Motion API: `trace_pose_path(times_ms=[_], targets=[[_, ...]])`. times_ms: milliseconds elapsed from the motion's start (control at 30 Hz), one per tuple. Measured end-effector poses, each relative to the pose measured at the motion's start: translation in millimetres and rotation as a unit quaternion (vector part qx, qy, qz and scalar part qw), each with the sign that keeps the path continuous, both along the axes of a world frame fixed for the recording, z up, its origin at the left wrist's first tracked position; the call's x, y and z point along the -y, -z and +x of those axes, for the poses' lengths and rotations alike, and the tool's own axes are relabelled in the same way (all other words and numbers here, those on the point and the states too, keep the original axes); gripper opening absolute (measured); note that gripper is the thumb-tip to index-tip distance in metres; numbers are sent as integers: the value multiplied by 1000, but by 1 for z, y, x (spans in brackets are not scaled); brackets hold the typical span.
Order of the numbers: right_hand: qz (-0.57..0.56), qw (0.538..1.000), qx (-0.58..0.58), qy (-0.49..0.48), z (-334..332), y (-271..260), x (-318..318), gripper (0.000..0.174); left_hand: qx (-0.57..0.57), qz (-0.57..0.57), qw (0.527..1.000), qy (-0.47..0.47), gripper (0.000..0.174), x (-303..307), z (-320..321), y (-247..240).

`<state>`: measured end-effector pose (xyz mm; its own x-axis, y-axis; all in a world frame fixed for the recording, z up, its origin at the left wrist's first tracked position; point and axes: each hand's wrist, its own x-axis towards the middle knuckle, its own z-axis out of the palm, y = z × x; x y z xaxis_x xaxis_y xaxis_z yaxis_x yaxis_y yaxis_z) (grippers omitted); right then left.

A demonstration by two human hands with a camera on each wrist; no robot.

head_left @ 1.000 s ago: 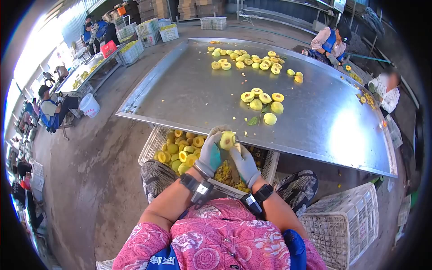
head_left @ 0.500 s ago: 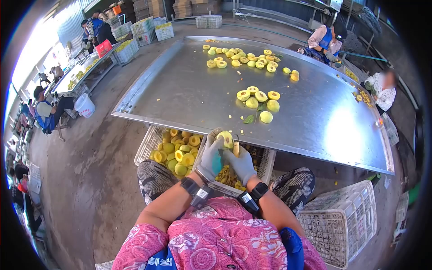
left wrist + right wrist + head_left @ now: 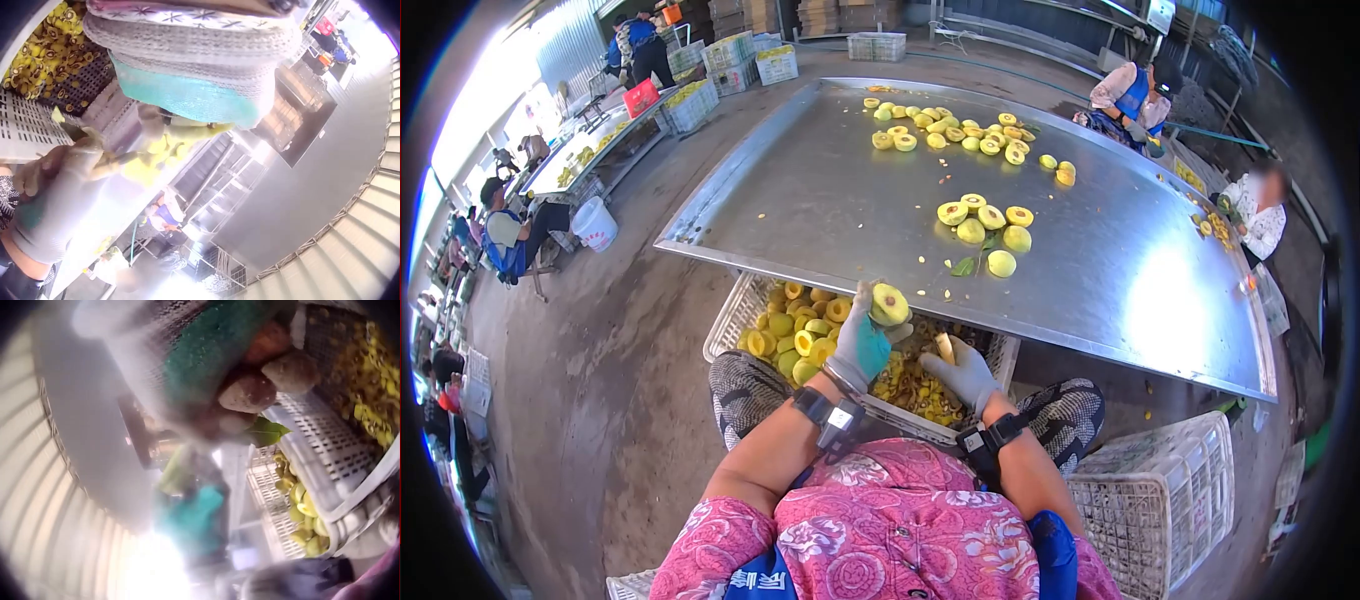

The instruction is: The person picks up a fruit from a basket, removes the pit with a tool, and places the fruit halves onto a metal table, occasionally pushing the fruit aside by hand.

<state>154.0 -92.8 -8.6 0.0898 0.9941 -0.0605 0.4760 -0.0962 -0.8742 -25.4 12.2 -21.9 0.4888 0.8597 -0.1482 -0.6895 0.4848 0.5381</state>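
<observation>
Gloved and raised at the table's near edge, my left hand [image 3: 862, 345] holds a yellow-green stone-fruit half [image 3: 890, 304] by its sides, the cut face with its dark centre showing. To its right and a little lower, apart from the fruit, my gloved right hand [image 3: 968, 378] grips a tool by its pale wooden handle [image 3: 945, 348]; the working end is hidden. A green leaf [image 3: 269, 431] pokes out by the right fingers in the right wrist view. Beneath the hands, a crate [image 3: 725, 325] holds fruit halves, and a second crate [image 3: 1006, 360] holds brown-yellow scraps.
The metal table [image 3: 800, 210] spreads ahead, bearing a near group of fruit halves [image 3: 971, 231] and a longer row [image 3: 940, 126] farther back. A tipped white crate [image 3: 1190, 490] is on the floor at my right. Two people sit past the table's right side; others work at the left.
The hands were together at the fruit and are now apart. My right hand has drawn back right and down with the tool; the fruit half stays in my left hand.
</observation>
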Motion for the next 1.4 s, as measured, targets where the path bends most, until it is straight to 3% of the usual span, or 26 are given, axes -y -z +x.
trace_pose_path(times_ms=[33,133,233,633,967,1133,1267,1400], targets=[[46,993,108,2,2,8,0,51,-4,-4,1000,6,41,-1,-3,-5],[6,1000,9,24,2,-3,4,47,-19,14,999,21,43,-4,-8,-8],[66,998,5,-22,1,-14,1,39,-16,66,997,43,45,-3,-10,-4],[135,972,120,-149,-6,-43,-20,38,-73,142,984,84,59,12,-5,-24],[57,978,149,-133,-20,-33,-14,43,-159,107,977,89,50,-3,-1,-2],[24,977,158,-144,-18,-26,-9,45,-319,133,915,208,53,-20,-5,-12],[2,980,150,-132,-21,-19,-3,44,-490,279,783,262,58,-32,-7,-28],[13,992,81,-93,-31,-15,-1,44,-577,327,708,243,61,-29,-6,-50]])
